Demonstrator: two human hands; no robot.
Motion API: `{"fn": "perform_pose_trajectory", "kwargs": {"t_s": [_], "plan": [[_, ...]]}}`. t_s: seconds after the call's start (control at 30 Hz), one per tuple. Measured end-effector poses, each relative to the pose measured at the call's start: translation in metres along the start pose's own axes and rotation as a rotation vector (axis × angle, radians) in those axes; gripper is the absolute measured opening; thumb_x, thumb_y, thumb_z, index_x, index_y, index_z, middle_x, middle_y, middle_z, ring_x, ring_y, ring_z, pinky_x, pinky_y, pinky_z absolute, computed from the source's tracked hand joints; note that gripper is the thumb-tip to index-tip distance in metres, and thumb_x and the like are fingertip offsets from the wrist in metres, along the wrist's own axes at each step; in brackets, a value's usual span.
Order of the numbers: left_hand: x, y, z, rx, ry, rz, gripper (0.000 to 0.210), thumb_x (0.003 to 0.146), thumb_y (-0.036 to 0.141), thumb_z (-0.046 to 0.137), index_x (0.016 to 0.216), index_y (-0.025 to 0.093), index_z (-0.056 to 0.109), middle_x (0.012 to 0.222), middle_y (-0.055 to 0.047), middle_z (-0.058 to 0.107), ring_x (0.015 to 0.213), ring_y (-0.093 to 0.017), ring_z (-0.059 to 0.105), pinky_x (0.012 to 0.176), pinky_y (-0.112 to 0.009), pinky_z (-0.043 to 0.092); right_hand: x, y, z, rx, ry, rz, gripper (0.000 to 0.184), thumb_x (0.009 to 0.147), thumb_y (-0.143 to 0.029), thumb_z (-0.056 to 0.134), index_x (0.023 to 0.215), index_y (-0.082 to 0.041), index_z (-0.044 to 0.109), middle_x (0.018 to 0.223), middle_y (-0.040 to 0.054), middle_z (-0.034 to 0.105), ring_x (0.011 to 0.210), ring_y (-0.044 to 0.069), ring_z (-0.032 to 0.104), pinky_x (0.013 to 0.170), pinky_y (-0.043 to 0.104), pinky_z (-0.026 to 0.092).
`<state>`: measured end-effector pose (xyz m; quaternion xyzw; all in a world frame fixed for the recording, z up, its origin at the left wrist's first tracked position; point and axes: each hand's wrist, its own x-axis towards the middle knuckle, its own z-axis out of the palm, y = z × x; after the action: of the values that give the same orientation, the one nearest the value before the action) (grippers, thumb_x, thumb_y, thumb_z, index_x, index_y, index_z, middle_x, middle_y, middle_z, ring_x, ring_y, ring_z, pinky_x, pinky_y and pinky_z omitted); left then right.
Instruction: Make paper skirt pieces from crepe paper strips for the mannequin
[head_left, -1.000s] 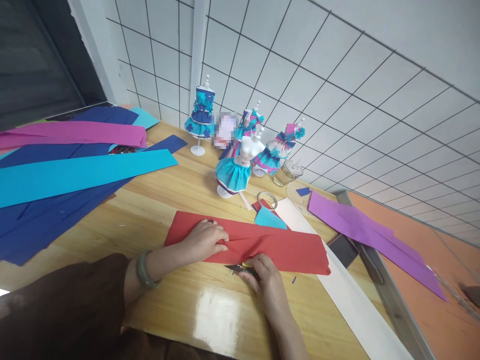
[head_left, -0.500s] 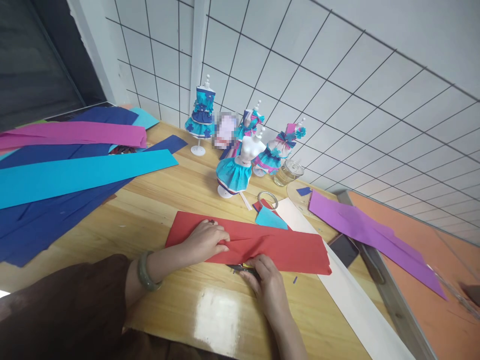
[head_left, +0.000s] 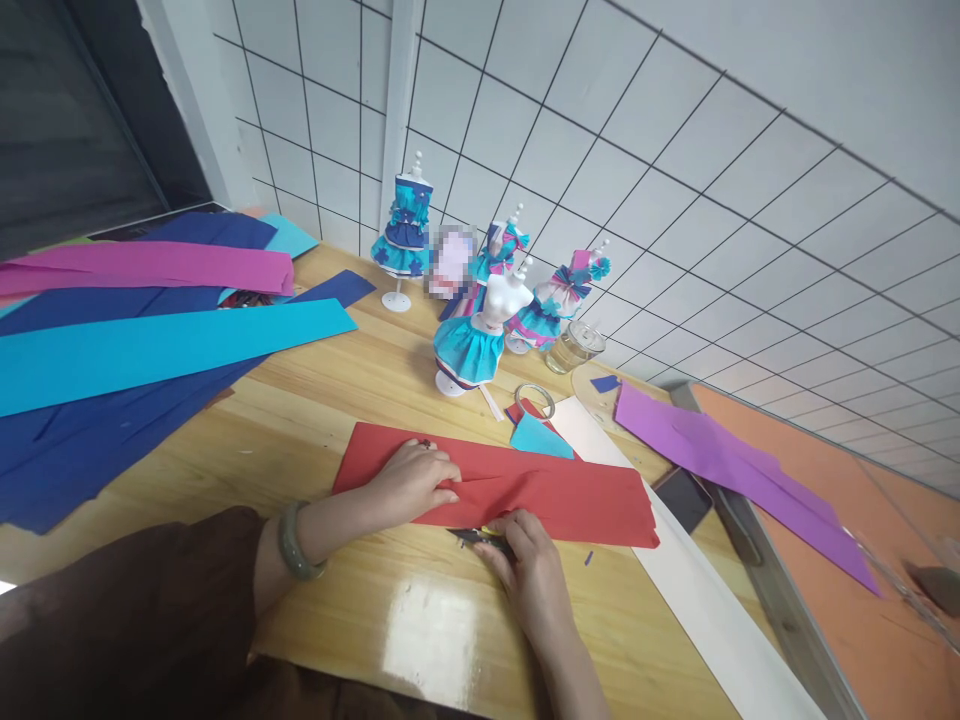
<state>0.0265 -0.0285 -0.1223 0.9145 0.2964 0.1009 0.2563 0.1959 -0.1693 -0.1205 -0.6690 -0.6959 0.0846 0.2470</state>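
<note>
Left hand [head_left: 409, 485] rests on the long red paper-like strip [head_left: 600, 502], grip unclear, as right hand's [head_left: 537, 572] fingers clamp a dark, pointed, yellow-marked tool [head_left: 487, 541].

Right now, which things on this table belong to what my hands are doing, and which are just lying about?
In hand:
- red sheet, under your left hand
- dark-bladed tool, in your right hand

Apparently just lying about:
- purple sheet
- cyan strip
- pink strip
- glass
- silver ring
</note>
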Motion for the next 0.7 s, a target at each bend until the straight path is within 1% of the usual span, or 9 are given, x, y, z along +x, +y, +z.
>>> {"fn": "perform_pose_trajectory", "kwargs": {"t_s": [0.2, 0.47, 0.7], "plan": [[0.0000, 0.0012, -0.0007, -0.006, 0.006, 0.006, 0.012, 0.078, 0.032, 0.060, 0.085, 0.024, 0.064, 0.091, 0.000, 0.066, 0.088, -0.019, 0.057, 0.084, -0.032, 0.032, 0.0045, -0.0009, 0.0061, 0.004, 0.006, -0.028, 0.028, 0.082, -0.046, 0.053, 0.086, -0.019, 0.061, 0.079, 0.0052, 0.059, 0.074, 0.018, 0.056, 0.064, 0.030, 0.046], [0.0005, 0.0012, -0.0013, 0.001, 0.001, 0.017, 0.012, 0.078, 0.033, 0.060, 0.084, 0.024, 0.064, 0.089, -0.001, 0.067, 0.087, -0.019, 0.056, 0.082, -0.032, 0.032, 0.0028, -0.0041, 0.0051, 0.006, 0.027, -0.016, 0.025, 0.084, -0.042, 0.052, 0.081, -0.019, 0.061, 0.074, 0.0038, 0.058, 0.069, 0.017, 0.056, 0.061, 0.028, 0.045], [0.0005, 0.0023, -0.0033, -0.005, -0.010, 0.001, 0.011, 0.077, 0.031, 0.062, 0.085, 0.024, 0.064, 0.091, 0.000, 0.067, 0.088, -0.019, 0.056, 0.082, -0.032, 0.032, 0.0026, -0.0100, 0.0064, 0.038, 0.003, -0.001, 0.025, 0.083, -0.043, 0.053, 0.086, -0.019, 0.062, 0.077, 0.0050, 0.058, 0.073, 0.018, 0.055, 0.064, 0.030, 0.045]]}}
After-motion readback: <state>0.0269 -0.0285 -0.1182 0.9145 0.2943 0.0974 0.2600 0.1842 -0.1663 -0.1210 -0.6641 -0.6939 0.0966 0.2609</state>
